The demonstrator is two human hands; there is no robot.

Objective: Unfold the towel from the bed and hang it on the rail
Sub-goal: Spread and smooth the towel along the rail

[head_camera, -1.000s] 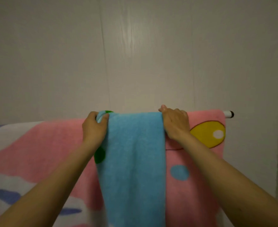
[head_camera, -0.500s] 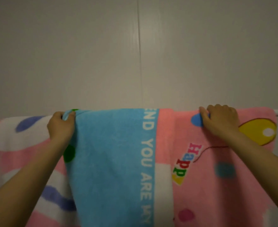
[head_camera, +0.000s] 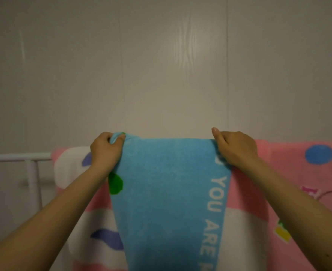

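fuzzy matt terry-cloth towel (head_camera: 167, 192), smooth white-coated rail (head_camera: 18, 157), faintly glossy wall panels (head_camera: 173, 65)

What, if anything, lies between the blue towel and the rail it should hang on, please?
A pink patterned towel already drapes the rail under the blue towel, gripped by the left hand and right hand.

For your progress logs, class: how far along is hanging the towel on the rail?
Done: the towel already drapes over the rail. In hand: the left hand pinches its top edge and the right hand grips the other side. Left: spread the bunched blue part flat and let go.
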